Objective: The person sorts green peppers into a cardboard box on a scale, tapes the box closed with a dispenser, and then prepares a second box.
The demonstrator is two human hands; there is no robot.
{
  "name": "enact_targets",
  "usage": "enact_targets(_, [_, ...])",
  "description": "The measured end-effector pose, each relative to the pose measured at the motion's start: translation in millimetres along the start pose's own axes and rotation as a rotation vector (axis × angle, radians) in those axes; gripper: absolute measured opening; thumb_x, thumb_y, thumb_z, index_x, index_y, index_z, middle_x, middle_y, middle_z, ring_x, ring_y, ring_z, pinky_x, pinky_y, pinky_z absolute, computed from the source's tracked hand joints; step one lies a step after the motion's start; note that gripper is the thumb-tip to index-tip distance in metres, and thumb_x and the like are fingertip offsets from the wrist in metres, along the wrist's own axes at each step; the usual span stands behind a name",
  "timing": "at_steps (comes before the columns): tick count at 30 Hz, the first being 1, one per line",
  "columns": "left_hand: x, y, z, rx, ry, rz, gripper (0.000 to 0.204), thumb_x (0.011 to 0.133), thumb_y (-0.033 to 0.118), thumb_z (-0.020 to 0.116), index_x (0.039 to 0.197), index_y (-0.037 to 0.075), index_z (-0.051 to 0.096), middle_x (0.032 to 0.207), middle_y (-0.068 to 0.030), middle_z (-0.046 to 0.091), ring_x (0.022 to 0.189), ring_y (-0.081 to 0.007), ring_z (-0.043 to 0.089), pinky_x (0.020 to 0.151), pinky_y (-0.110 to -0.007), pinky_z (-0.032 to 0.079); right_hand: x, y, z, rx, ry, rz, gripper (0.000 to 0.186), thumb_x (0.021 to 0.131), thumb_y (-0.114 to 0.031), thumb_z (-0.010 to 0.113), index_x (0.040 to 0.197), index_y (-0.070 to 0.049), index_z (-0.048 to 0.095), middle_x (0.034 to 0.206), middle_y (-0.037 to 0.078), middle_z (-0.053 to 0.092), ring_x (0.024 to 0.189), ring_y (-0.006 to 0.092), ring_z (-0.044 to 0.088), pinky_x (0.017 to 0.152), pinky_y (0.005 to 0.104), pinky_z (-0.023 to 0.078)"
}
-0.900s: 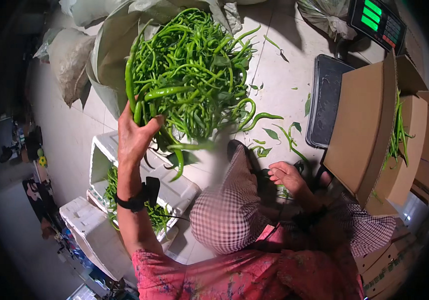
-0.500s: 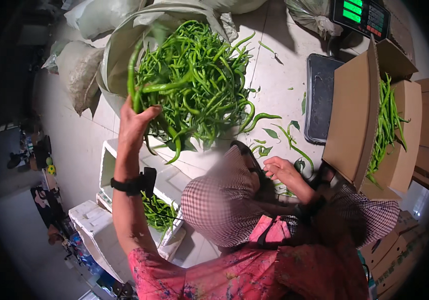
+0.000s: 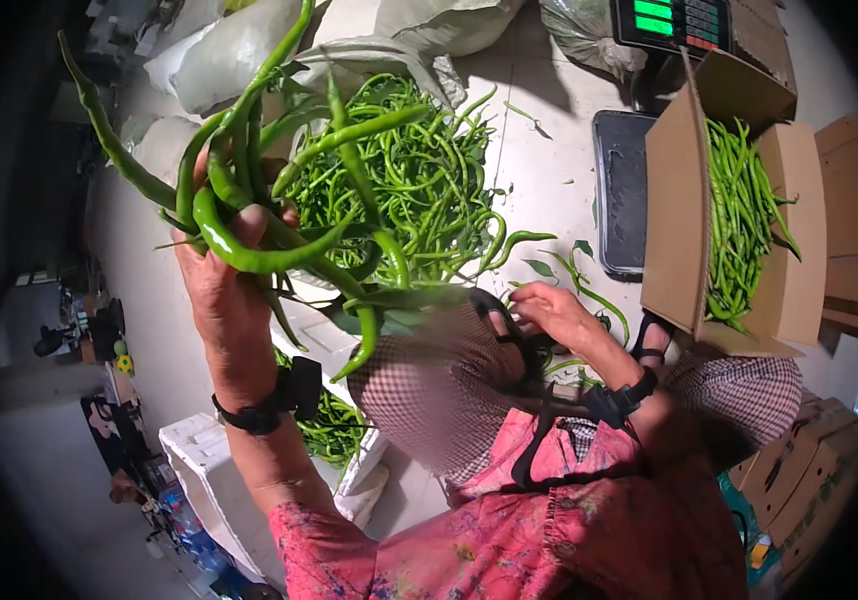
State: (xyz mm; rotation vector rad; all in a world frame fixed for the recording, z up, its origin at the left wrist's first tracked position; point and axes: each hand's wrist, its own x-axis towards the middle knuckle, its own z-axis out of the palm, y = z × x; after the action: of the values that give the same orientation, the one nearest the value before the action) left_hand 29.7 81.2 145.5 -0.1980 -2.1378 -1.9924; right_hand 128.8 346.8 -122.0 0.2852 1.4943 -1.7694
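Observation:
A bunch of long green chili peppers (image 3: 269, 260) is gripped in my left hand (image 3: 217, 290), raised close to the camera. The peppers stick out in several directions, and a few leaves hang among them. Beyond it a large heap of green chili peppers (image 3: 429, 180) spills from the mouth of a pale sack onto the floor. My right hand (image 3: 561, 318) hovers by my knee, palm down with its fingers loosely bent and apart, and I see nothing in it. Stray peppers and leaves (image 3: 604, 305) lie on the floor near that hand.
At the right an open cardboard box (image 3: 671, 210) contains long green peppers (image 3: 734, 220). Beside it are a scale's dark platform (image 3: 621, 190) and lit display (image 3: 654, 15). Stuffed sacks (image 3: 239, 70) lie at the far left. White foam boxes (image 3: 199, 450) stand near my left forearm, one containing peppers.
My left hand has lifted the peppers up from the heap, toward the camera and slightly left. The right hand has moved slightly up and left, its fingers bending down. The view has shifted a little.

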Motion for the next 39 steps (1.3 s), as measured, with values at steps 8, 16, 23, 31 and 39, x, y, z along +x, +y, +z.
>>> enact_targets(8, [-37.7,-31.1,43.2,-0.434,0.045,-0.246,0.058,0.080,0.007,0.071,0.133,0.007,0.046,0.113,-0.0170,0.061,0.089,-0.0231,0.063,0.074,-0.033,0.056,-70.6,-80.2,-1.5,0.180,0.019,-0.526,0.041,0.097,-0.026,0.056,0.127,0.001,0.054,0.120,0.009,0.059,0.114,0.0144,0.053,0.095,0.0311,0.044])
enact_targets(16, [-74.4,-53.8,88.7,-0.727,0.009,-0.370,0.065,0.077,0.005,0.070,0.136,0.013,0.044,0.113,-0.0162,0.059,0.087,-0.0233,0.061,0.076,-0.035,0.056,-108.5,-76.4,-1.8,-0.090,-0.122,-0.614,0.054,0.085,-0.024,0.069,0.132,-0.002,0.052,0.122,0.011,0.060,0.113,0.0198,0.055,0.099,0.0340,0.042])
enact_targets(23, [-100.5,-74.0,89.7,-0.903,-0.056,-0.518,0.065,0.072,-0.002,0.069,0.133,0.009,0.048,0.117,-0.0123,0.057,0.103,-0.0254,0.062,0.080,-0.038,0.058,-120.0,-114.0,-39.8,0.048,0.296,-0.625,0.035,0.097,-0.019,0.059,0.127,-0.001,0.057,0.094,-0.001,0.060,0.077,0.0048,0.053,0.070,0.0207,0.045])
enact_targets(31, [-113.6,-72.4,105.2,-0.892,-0.227,-0.590,0.065,0.071,0.001,0.072,0.132,0.005,0.048,0.106,-0.0165,0.062,0.079,-0.0248,0.066,0.064,-0.033,0.058,-107.4,-164.1,-12.7,-0.135,-0.016,-0.709,0.029,0.090,-0.004,0.058,0.118,0.002,0.063,0.100,0.008,0.071,0.078,0.0104,0.064,0.065,0.0248,0.052])
enact_targets(39, [-114.6,-73.4,110.9,-0.783,-0.123,-0.577,0.059,0.075,0.005,0.074,0.129,0.005,0.052,0.102,-0.0135,0.063,0.083,-0.0190,0.066,0.069,-0.029,0.058,-109.9,-135.2,-24.6,-0.718,0.616,-0.945,0.013,0.088,-0.008,0.053,0.080,0.002,0.055,0.069,0.019,0.057,0.063,0.0360,0.061,0.058,0.0419,0.046])
